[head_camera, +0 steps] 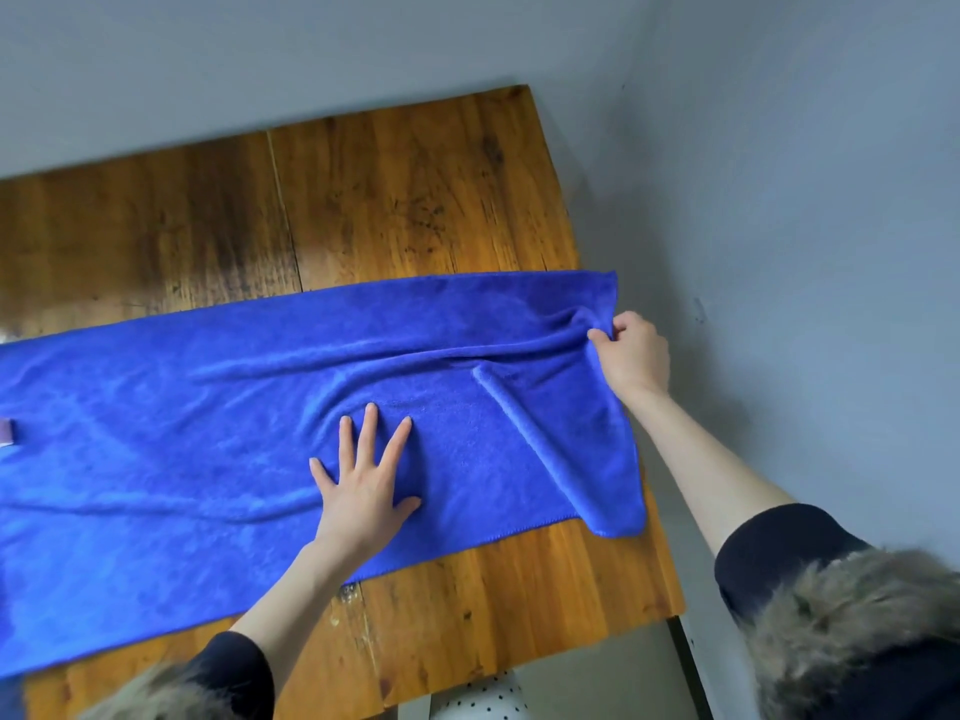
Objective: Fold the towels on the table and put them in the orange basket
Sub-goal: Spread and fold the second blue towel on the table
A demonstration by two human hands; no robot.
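fur-trimmed dark sleeves (pixel 841 605) sit closest, at the bottom of the view, and both bare forearms reach out from them over the table (pixel 395 200). left hand (pixel 363 480) lies flat on the blue towel (pixel 208 407), fingers straight and spread, pressing the cloth down close to the table's near edge. right hand (pixel 631 350) pinches the towel's short end at the table's right edge, fingers curled round a bunch of cloth, and ridges run from that grip back toward the middle. the towel is spread lengthwise across the table, its left part running out of view and its near right corner hanging slightly over the right edge. the orange basket is not in view.

the step looks like smoothing before the first fold. to do it well, keep the left palm planted as an anchor and pull the gripped end outward and level until the ridges flatten. then square the loose near corner with the far one, so the halves meet edge to edge.
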